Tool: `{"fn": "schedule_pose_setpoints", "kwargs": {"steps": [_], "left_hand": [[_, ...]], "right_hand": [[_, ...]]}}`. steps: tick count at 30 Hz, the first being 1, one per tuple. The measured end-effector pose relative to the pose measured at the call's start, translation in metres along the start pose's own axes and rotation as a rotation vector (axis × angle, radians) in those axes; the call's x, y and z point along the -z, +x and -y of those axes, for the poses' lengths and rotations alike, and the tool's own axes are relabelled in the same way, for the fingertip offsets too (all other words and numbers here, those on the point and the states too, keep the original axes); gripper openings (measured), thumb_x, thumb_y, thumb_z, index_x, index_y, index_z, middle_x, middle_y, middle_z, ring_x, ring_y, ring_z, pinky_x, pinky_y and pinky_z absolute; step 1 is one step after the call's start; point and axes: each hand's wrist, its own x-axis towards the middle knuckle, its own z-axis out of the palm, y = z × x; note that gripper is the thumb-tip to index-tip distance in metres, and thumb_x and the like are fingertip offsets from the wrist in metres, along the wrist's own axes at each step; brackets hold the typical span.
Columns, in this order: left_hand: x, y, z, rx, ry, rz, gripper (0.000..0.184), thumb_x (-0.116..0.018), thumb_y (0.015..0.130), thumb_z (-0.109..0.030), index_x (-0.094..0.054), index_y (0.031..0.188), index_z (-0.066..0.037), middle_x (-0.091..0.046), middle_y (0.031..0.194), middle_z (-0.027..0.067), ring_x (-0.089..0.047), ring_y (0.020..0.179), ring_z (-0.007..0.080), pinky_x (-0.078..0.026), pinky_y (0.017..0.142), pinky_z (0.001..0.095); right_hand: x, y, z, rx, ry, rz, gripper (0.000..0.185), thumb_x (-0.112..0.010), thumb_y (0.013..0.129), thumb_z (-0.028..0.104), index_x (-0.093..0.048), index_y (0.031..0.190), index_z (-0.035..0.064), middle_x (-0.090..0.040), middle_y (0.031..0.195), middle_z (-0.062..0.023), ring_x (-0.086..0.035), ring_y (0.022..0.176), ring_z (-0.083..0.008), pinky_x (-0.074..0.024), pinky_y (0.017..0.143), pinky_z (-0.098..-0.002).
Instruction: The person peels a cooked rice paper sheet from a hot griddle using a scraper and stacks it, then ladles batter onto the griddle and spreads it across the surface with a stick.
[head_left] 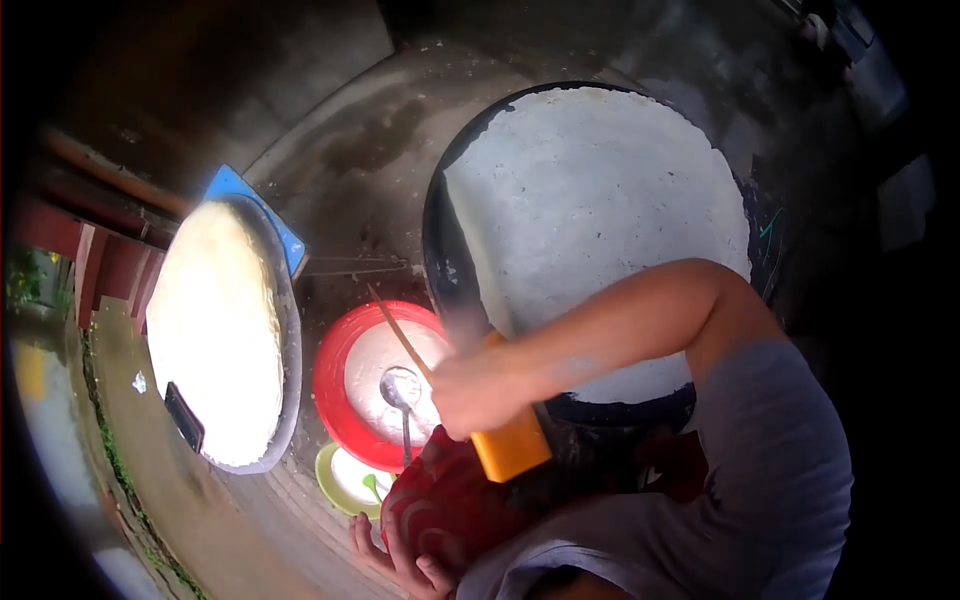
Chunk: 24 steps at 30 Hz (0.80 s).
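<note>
While your right hand (480, 395) grips a thin stick (400, 335) over the red bowl (332, 370) and your left hand (405, 566) lies loose by the red cloth (445, 510), a quick swing could knock the spoon (398, 388) and splash the white mix (364, 366).

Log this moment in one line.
Right hand: gripping thin stick at red basin | Left hand: by red fabric | Basin: ladle in pale mix | Dark pan: pale sheet on top

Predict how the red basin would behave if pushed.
The red basin would probably feel heavy, given the pale mixture inside. That mixture looks wet, so sloshing seems likely. The ladle resting in it may shift.
</note>
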Motion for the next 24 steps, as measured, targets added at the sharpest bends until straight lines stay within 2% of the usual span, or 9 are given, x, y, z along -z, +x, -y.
{"fn": "schedule_pose_setpoints", "kwargs": {"steps": [4, 6, 8, 9, 11, 14, 15, 18, 24], "left_hand": [[-0.003, -0.027, 0.02, 0.009, -0.021, -0.109, 0.051, -0.028, 0.094, -0.036, -0.046, 0.124, 0.001, -0.03, 0.135, 0.0238, -0.032, 0.123, 0.036, -0.028, 0.098, 0.0466], [0.0, -0.033, 0.023, 0.016, -0.025, -0.15, 0.054, -0.027, 0.094, -0.039, -0.049, 0.121, 0.001, -0.031, 0.134, 0.0223, -0.034, 0.121, 0.0346, -0.03, 0.096, 0.0448], [0.003, -0.039, 0.026, 0.041, -0.038, -0.16, 0.052, -0.028, 0.094, -0.036, -0.049, 0.121, 0.002, -0.032, 0.134, 0.0213, -0.033, 0.122, 0.0346, -0.029, 0.097, 0.0442], [0.004, -0.042, 0.026, 0.033, -0.068, -0.175, 0.05, -0.028, 0.094, -0.033, -0.048, 0.122, 0.003, -0.032, 0.135, 0.021, -0.032, 0.122, 0.0344, -0.028, 0.099, 0.044], [0.002, -0.051, 0.031, 0.031, -0.091, -0.187, 0.048, -0.029, 0.094, -0.032, -0.048, 0.122, 0.003, -0.032, 0.135, 0.0211, -0.032, 0.123, 0.0342, -0.027, 0.099, 0.0441], [0.0, -0.058, 0.035, 0.022, -0.145, -0.232, 0.046, -0.029, 0.095, -0.029, -0.049, 0.121, 0.002, -0.031, 0.136, 0.0206, -0.032, 0.123, 0.0333, -0.026, 0.101, 0.0444], [0.0, -0.059, 0.035, 0.023, -0.134, -0.229, 0.046, -0.03, 0.095, -0.03, -0.049, 0.121, 0.002, -0.03, 0.136, 0.0201, -0.032, 0.123, 0.0332, -0.026, 0.101, 0.0444], [-0.005, -0.06, 0.038, -0.024, -0.123, -0.26, 0.045, -0.031, 0.094, -0.029, -0.05, 0.12, 0.002, -0.032, 0.134, 0.0208, -0.034, 0.119, 0.0338, -0.029, 0.097, 0.044], [-0.012, -0.057, 0.03, -0.062, -0.161, -0.237, 0.044, -0.032, 0.094, -0.03, -0.052, 0.118, 0.001, -0.031, 0.135, 0.0197, -0.03, 0.123, 0.0337, -0.025, 0.102, 0.0434]], "right_hand": [[0.006, -0.045, 0.109, 0.054, -0.074, -0.058, 0.01, -0.056, 0.07, 0.017, -0.061, 0.067, 0.0091, -0.059, 0.062, -0.0015, -0.057, 0.062, -0.0189, -0.0397, 0.057, -0.0307], [0.013, -0.071, 0.129, -0.16, -0.01, -0.238, 0.011, -0.057, 0.074, 0.02, -0.059, 0.08, 0.0104, -0.058, 0.064, -0.0013, -0.058, 0.065, -0.021, -0.0413, 0.057, -0.0329], [0.015, -0.108, 0.14, -0.524, 0.206, -0.338, 0.02, -0.058, 0.078, 0.026, -0.052, 0.087, 0.0089, -0.059, 0.064, -0.0089, -0.06, 0.064, -0.0281, -0.0447, 0.057, -0.0383], [0.017, -0.128, 0.15, -0.897, 0.253, -0.306, 0.028, -0.057, 0.082, 0.031, -0.048, 0.098, 0.0099, -0.059, 0.068, -0.0117, -0.06, 0.069, -0.0313, -0.0445, 0.058, -0.0413], [-0.035, -0.187, 0.142, -1.206, 0.166, -0.93, 0.035, -0.061, 0.081, 0.03, -0.049, 0.103, 0.0066, -0.06, 0.081, -0.0176, -0.058, 0.076, -0.0369, -0.0457, 0.064, -0.0424], [-0.104, -0.315, 0.129, -1.566, 0.195, -1.525, 0.04, -0.071, 0.075, 0.023, -0.054, 0.103, 0.0007, -0.063, 0.086, -0.0104, -0.062, 0.079, -0.018, -0.0483, 0.071, -0.0296], [-0.09, -0.334, 0.148, -1.654, 0.246, -1.715, 0.041, -0.073, 0.072, 0.02, -0.055, 0.102, -0.0008, -0.064, 0.089, -0.0107, -0.063, 0.078, -0.0181, -0.0493, 0.072, -0.029], [-0.113, -0.408, 0.182, -2.242, 0.136, -1.507, 0.044, -0.072, 0.067, 0.019, -0.056, 0.102, -0.0021, -0.065, 0.095, -0.0157, -0.065, 0.082, -0.0266, -0.0507, 0.072, -0.0338], [-0.147, -0.352, 0.22, -2.299, 0.233, -1.406, 0.042, -0.072, 0.067, 0.02, -0.057, 0.101, 0.0005, -0.064, 0.095, -0.0166, -0.063, 0.087, -0.0286, -0.0491, 0.075, -0.0365]]}}
